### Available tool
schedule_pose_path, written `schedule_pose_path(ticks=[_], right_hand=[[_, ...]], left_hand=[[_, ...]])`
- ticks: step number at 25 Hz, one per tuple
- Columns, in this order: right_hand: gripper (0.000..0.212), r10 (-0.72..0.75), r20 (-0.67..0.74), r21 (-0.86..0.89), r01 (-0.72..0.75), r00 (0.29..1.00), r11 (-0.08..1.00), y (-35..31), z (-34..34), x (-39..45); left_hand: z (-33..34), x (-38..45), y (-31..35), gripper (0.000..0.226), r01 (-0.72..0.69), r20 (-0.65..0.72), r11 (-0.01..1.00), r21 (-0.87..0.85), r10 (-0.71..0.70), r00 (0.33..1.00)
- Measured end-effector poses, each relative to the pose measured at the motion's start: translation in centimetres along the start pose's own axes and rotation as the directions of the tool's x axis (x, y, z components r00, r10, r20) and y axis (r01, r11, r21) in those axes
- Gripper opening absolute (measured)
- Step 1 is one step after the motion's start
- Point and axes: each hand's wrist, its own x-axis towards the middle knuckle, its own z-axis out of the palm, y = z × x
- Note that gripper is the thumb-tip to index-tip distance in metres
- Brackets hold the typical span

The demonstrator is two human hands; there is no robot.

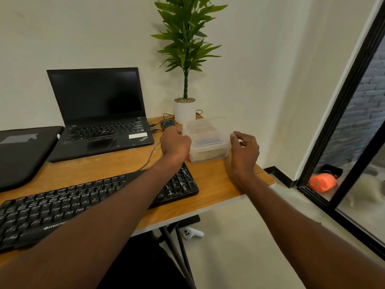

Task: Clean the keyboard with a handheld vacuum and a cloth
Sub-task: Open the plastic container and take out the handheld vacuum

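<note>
Landmark: the clear plastic lidded box [208, 138] on the far right part of my wooden table [218, 180]; its contents are too blurred to name.
Table edges: the table's right edge runs just right of the box, and its near right corner lies nearer me than the box, with pale floor [239, 247] beyond both.
Open room: a bare strip of wood lies between the box and the near edge; left of the box a thin black cable [151, 151] crosses the wood.
Keyboard: the long black keyboard [62, 203] lies nearer me and left of the box, its right end close to the box's near left corner, my left forearm over it.
Behind the box: a white pot with a green plant [185, 110] and a black mouse [167, 123], both close; an open black laptop [100, 113] farther left.
Left grip: my left hand [175, 142] sits at the box's left side, fingers curled at its rim; whether they clamp it I cannot tell.
Right grip: my right hand [244, 149] is at the box's right corner, thumb and forefinger pinched at the lid's edge, wrist raised off the table.
</note>
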Motion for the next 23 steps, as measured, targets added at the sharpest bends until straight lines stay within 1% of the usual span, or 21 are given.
schedule_pose_path(ticks=[2, 3, 4, 5, 6, 8, 10, 11, 12, 13, 14, 16, 17, 19, 21, 23], right_hand=[[0.017, -0.041, 0.019, -0.007, 0.041, 0.999, 0.999, -0.3, -1.5, -0.1], [0.019, -0.049, 0.051, -0.046, 0.052, 0.998, 0.998, -0.2, -2.5, 0.2], [0.020, -0.054, 0.099, -0.107, 0.065, 0.994, 0.992, -0.1, -3.7, 0.6], [0.021, -0.043, 0.155, -0.169, 0.069, 0.987, 0.983, 0.0, -5.0, 1.0], [0.022, -0.022, 0.207, -0.212, 0.067, 0.978, 0.975, 0.1, -6.2, 1.3], [0.025, 0.056, 0.290, -0.249, 0.019, 0.956, 0.968, 0.3, -8.2, 1.5], [0.029, 0.144, 0.350, -0.277, -0.045, 0.926, 0.960, 0.3, -9.6, 1.2], [0.031, 0.156, 0.378, -0.305, -0.036, 0.913, 0.952, 0.2, -10.1, 0.9], [0.032, 0.128, 0.407, -0.354, 0.027, 0.905, 0.935, 0.2, -10.4, 0.7], [0.030, 0.081, 0.439, -0.414, 0.121, 0.895, 0.902, 0.3, -10.6, 0.6], [0.028, 0.035, 0.473, -0.464, 0.215, 0.880, 0.859, 0.1, -10.6, 0.6], [0.026, -0.016, 0.513, -0.543, 0.339, 0.858, 0.768, -0.4, -10.0, 0.7], [0.025, -0.044, 0.511, -0.577, 0.380, 0.859, 0.723, -0.7, -9.5, 0.9], [0.024, -0.149, 0.493, -0.599, 0.458, 0.857, 0.657, -1.3, -8.0, 1.4], [0.024, -0.238, 0.522, -0.519, 0.527, 0.819, 0.673, -2.2, -5.6, 2.0], [0.023, -0.268, 0.595, -0.437, 0.584, 0.758, 0.683, -3.4, -2.6, 2.5]], left_hand=[[-0.7, -1.3, 0.2, 0.028, -0.073, 0.004, 0.994, -0.086, 0.073, 0.997], [-1.1, -2.1, 0.1, 0.031, -0.116, 0.026, 0.990, -0.085, 0.119, 0.993], [-1.4, -2.9, -0.3, 0.030, -0.177, 0.048, 0.984, -0.035, 0.178, 0.983], [-1.7, -3.7, -0.7, 0.027, -0.257, 0.073, 0.965, 0.053, 0.253, 0.965], [-2.0, -4.6, -1.2, 0.023, -0.346, 0.113, 0.927, 0.146, 0.332, 0.937], [-2.5, -6.1, -2.1, 0.017, -0.505, 0.241, 0.809, 0.300, 0.448, 0.861], [-2.6, -7.0, -2.7, 0.020, -0.626, 0.402, 0.665, 0.408, 0.485, 0.777], [-2.5, -7.3, -2.8, 0.023, -0.678, 0.476, 0.585, 0.445, 0.487, 0.732], [-2.4, -7.5, -2.9, 0.027, -0.717, 0.541, 0.516, 0.469, 0.474, 0.695], [-2.3, -7.6, -2.7, 0.030, -0.734, 0.586, 0.482, 0.478, 0.448, 0.675], [-2.2, -7.4, -2.5, 0.034, -0.731, 0.607, 0.490, 0.475, 0.418, 0.676], [-2.1, -6.9, -1.7, 0.038, -0.703, 0.615, 0.533, 0.471, 0.374, 0.694], [-2.2, -6.5, -1.2, 0.038, -0.697, 0.596, 0.532, 0.481, 0.384, 0.705], [-2.4, -5.2, -0.5, 0.036, -0.679, 0.520, 0.536, 0.501, 0.441, 0.732], [-2.6, -3.7, -0.2, 0.035, -0.621, 0.431, 0.572, 0.536, 0.447, 0.784], [-2.4, -2.6, -0.2, 0.034, -0.554, 0.413, 0.590, 0.587, 0.370, 0.832]])
